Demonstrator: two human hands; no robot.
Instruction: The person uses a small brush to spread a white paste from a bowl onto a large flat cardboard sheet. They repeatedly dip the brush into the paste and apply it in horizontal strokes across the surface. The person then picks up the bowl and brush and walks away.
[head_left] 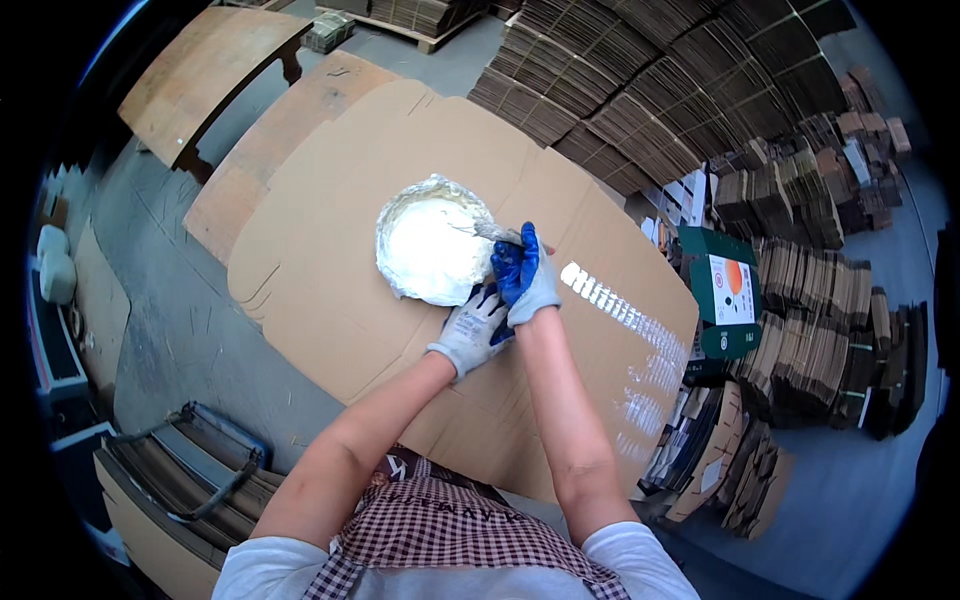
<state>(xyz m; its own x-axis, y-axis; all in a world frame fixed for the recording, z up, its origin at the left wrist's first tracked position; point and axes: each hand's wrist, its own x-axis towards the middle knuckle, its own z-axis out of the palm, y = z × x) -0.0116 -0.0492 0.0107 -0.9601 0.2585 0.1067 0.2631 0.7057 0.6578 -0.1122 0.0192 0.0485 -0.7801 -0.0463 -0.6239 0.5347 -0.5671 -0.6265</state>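
Note:
A round bowl (388, 250), crusted with dried white residue, stands on a large flat cardboard sheet (340, 170). White paste (435, 245) inside it glares brightly. My right hand (522, 272), in a grey glove with a blue coated palm, is closed at the bowl's right rim. It grips a brush-like tool (498, 233) whose end reaches over the paste; the exact shape is hard to make out. Beside the bowl's near rim rests my left hand (474, 328), gloved alike. Its fingers are apart and touch or nearly touch the bowl, partly hidden by the right hand.
Shiny white streaks (620, 310) mark the sheet's right side. Under its far left edge lies a wooden board (290, 130), with a wooden table (210, 70) beyond. Bundled cardboard stacks (640, 90) rise behind and to the right, near a green printed box (722, 295).

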